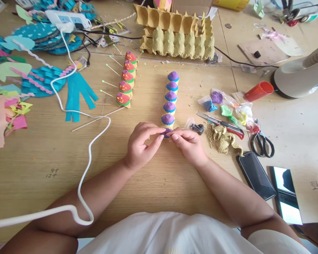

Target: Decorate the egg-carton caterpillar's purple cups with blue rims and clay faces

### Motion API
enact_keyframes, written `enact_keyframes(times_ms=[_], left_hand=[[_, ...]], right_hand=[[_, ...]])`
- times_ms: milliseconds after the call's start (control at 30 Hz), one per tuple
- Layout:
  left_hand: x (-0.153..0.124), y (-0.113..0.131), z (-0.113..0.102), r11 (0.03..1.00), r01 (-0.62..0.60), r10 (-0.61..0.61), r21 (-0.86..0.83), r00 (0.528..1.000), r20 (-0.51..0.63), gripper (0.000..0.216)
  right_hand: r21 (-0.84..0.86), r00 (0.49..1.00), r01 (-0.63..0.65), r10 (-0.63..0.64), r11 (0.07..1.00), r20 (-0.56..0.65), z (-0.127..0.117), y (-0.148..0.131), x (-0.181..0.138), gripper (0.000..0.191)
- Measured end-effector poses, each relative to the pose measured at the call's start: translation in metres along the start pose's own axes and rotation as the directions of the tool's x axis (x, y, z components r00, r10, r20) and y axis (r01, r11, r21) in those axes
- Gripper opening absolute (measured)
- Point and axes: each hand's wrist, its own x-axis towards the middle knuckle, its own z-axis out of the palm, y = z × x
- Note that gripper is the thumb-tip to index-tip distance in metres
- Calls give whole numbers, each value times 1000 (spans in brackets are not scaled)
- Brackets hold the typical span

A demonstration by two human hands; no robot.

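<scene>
Head view shows us the purple-and-blue egg-carton strip (170,96), its long axis toward twelve o'clock, its near cup (166,133) at two o'clock from the left hand (143,144) and ten from the equally near right hand (192,144). We see both thumb-and-forefinger gaps narrow, fingertips at this cup; whether they pinch something small, we cannot tell.

A craft workspace, judging by the egg cartons (184,44), scissors (264,141) and coloured scraps (19,122).

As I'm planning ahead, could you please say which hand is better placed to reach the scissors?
Probably the right hand: the scissors lie on its side, while the left hand is farther.
</scene>
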Motion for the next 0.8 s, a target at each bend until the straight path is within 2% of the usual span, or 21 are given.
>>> enact_keyframes(times_ms=[167, 400, 800], left_hand=[[1, 0, 0, 1000, -5, 5, -14, 1000, 15, 18], [3, 2, 0, 999, -23, 24, -32, 999, 37, 19], [3, 0, -1, 992, -123, 121, 38, 992, 44, 12]], right_hand=[[70, 999, -51, 51, 996, -8, -2, 6, 2, 21], [73, 997, -72, 72, 995, 6, -4, 9, 1, 23], [-14, 998, 3, -2, 1000, 64, 1, -2, 3, 24]])
